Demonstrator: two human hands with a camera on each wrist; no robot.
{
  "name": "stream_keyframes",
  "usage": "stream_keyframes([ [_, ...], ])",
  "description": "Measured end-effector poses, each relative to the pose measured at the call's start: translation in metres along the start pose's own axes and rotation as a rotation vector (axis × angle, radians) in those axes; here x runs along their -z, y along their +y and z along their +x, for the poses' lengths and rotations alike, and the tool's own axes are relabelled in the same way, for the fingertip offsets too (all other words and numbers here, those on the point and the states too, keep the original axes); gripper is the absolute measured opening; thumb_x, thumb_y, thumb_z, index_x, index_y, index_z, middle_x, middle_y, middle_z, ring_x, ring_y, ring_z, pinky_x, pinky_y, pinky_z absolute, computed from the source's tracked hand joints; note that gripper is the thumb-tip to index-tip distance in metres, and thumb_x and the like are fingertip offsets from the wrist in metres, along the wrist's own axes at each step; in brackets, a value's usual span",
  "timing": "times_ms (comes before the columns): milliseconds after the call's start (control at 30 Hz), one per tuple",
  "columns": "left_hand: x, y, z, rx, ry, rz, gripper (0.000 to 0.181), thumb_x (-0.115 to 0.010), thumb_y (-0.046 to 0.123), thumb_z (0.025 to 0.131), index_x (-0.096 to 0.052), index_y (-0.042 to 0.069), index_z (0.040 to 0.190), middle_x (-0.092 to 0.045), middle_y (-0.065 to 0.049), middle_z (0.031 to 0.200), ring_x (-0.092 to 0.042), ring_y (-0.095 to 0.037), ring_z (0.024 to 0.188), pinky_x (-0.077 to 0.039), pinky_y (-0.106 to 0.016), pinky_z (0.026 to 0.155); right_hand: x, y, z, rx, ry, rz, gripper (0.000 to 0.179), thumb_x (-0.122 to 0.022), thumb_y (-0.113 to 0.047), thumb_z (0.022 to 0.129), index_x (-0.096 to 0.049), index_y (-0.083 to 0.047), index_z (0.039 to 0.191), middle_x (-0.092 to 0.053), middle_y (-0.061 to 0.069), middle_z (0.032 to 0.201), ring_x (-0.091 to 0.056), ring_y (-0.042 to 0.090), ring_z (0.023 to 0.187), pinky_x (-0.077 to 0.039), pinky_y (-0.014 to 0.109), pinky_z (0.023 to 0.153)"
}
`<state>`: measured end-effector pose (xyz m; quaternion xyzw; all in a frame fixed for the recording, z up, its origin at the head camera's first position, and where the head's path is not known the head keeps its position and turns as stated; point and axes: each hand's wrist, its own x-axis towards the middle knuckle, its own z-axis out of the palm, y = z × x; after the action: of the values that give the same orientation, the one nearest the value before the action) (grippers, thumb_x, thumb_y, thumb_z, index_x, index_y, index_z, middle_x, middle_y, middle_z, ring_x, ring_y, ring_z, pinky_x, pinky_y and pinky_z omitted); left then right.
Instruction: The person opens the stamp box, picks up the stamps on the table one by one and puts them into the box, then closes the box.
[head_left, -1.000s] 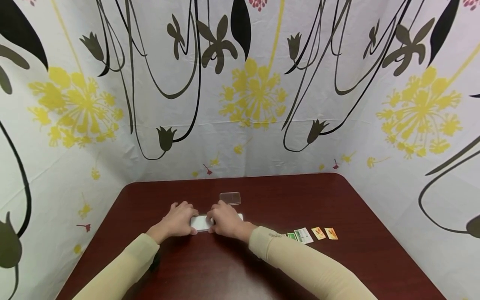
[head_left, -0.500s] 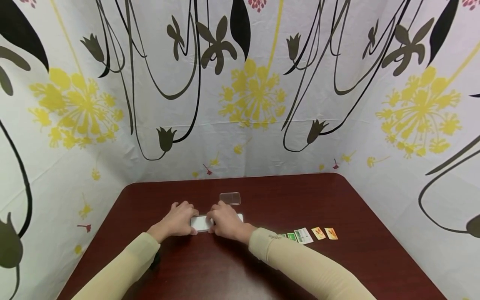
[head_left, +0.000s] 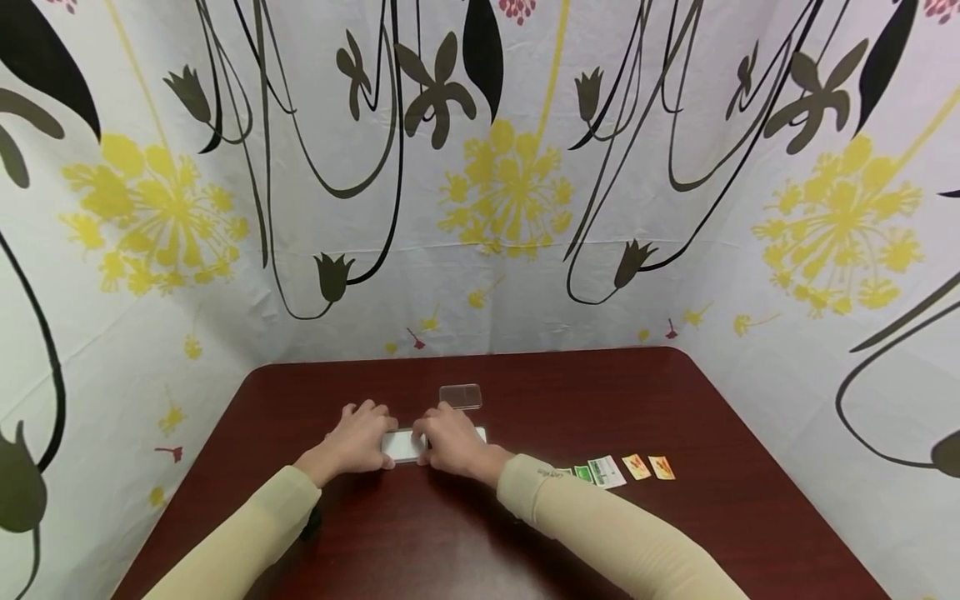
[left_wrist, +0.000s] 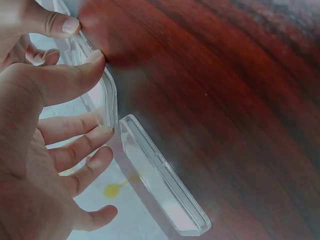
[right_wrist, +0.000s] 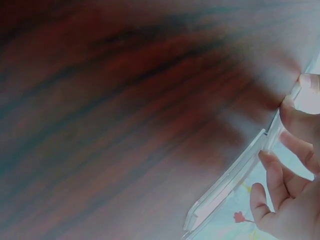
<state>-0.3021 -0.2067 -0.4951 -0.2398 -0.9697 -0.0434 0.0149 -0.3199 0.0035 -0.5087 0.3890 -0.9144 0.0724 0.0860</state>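
Side by side on the table, my left hand [head_left: 358,437] and right hand [head_left: 450,437] hold a flat, clear plastic case [head_left: 403,447] that shows white inside. The left hand [left_wrist: 50,120] has its thumb on the near edge and fingertips at the end of the case [left_wrist: 111,95]. At the other part of the same edge, the right hand [right_wrist: 292,185] keeps its thumb and fingers around the case, covering its middle. Just behind the hands lies a second clear, shallow plastic piece [head_left: 461,397], unheld.
To the right of the right sleeve, several small printed pieces lie in a row: a white-and-green one [head_left: 607,472], a small green one [head_left: 584,473] and two orange ones [head_left: 637,466]. The dark red table [head_left: 570,400] ends at a patterned cloth [head_left: 517,292].
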Motion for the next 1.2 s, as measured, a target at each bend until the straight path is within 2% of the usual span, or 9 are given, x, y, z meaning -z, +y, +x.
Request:
stream_keyframes([
  [233, 0.002, -0.002, 0.000, 0.019, -0.019, -0.078, 0.036, -0.089, 0.037, 0.075, -0.073, 0.018, 0.102, -0.061, 0.002, 0.097, -0.049, -0.020, 0.087, -0.036, -0.061, 0.091, 0.001, 0.002, 0.001, -0.014, -0.022, 0.026, 0.025, -0.086, -0.039, 0.080, -0.073, -0.027, 0.097, -0.063, -0.009, 0.092, -0.049, 0.014, 0.081, -0.045, 0.035, 0.073],
  [367, 0.001, -0.002, 0.000, 0.012, -0.003, -0.085, 0.035, -0.089, 0.036, 0.074, -0.073, 0.018, 0.100, -0.062, 0.003, 0.094, -0.049, -0.018, 0.083, -0.036, -0.062, 0.091, -0.002, 0.003, 0.001, -0.019, -0.010, 0.031, 0.025, -0.086, -0.039, 0.079, -0.072, -0.027, 0.096, -0.061, -0.010, 0.092, -0.049, 0.014, 0.082, -0.045, 0.036, 0.075],
  [633, 0.000, -0.003, 0.001, 0.027, -0.015, -0.098, 0.036, -0.089, 0.038, 0.074, -0.073, 0.020, 0.102, -0.060, 0.004, 0.094, -0.048, -0.018, 0.081, -0.035, -0.059, 0.087, 0.003, 0.002, -0.001, -0.024, -0.029, 0.058, 0.027, -0.086, -0.039, 0.079, -0.074, -0.026, 0.099, -0.065, -0.007, 0.097, -0.049, 0.014, 0.082, -0.045, 0.037, 0.074],
  [767, 0.005, -0.003, 0.001, 0.033, -0.026, -0.101, 0.036, -0.089, 0.039, 0.076, -0.074, 0.021, 0.103, -0.060, 0.004, 0.095, -0.047, -0.018, 0.083, -0.034, -0.062, 0.089, 0.003, 0.004, 0.000, -0.027, -0.032, 0.062, 0.027, -0.085, -0.038, 0.081, -0.074, -0.026, 0.102, -0.065, -0.006, 0.099, -0.050, 0.015, 0.084, -0.049, 0.047, 0.081],
  [867, 0.011, -0.003, 0.001, 0.031, -0.034, -0.108, 0.034, -0.088, 0.039, 0.076, -0.074, 0.022, 0.102, -0.060, 0.004, 0.094, -0.047, -0.018, 0.085, -0.034, -0.061, 0.090, 0.006, 0.006, 0.001, -0.016, -0.023, 0.058, 0.029, -0.085, -0.038, 0.081, -0.075, -0.025, 0.105, -0.067, -0.006, 0.101, -0.050, 0.015, 0.083, -0.049, 0.043, 0.078],
  [1000, 0.019, -0.005, 0.002, 0.013, -0.039, -0.141, 0.034, -0.088, 0.036, 0.077, -0.075, 0.019, 0.104, -0.061, 0.003, 0.096, -0.047, -0.018, 0.086, -0.034, -0.061, 0.090, 0.011, 0.009, 0.003, 0.001, -0.031, 0.065, 0.032, -0.084, -0.037, 0.081, -0.076, -0.023, 0.109, -0.069, -0.005, 0.101, -0.052, 0.015, 0.086, -0.042, 0.035, 0.070],
  [1200, 0.027, -0.014, 0.006, -0.020, -0.030, -0.154, 0.045, -0.089, 0.039, 0.075, -0.075, 0.017, 0.112, -0.061, 0.004, 0.102, -0.048, -0.017, 0.090, -0.036, -0.058, 0.088, 0.021, 0.016, 0.008, 0.025, -0.016, 0.073, 0.031, -0.083, -0.038, 0.084, -0.077, -0.023, 0.111, -0.070, -0.009, 0.104, -0.051, 0.013, 0.088, -0.045, 0.040, 0.076],
])
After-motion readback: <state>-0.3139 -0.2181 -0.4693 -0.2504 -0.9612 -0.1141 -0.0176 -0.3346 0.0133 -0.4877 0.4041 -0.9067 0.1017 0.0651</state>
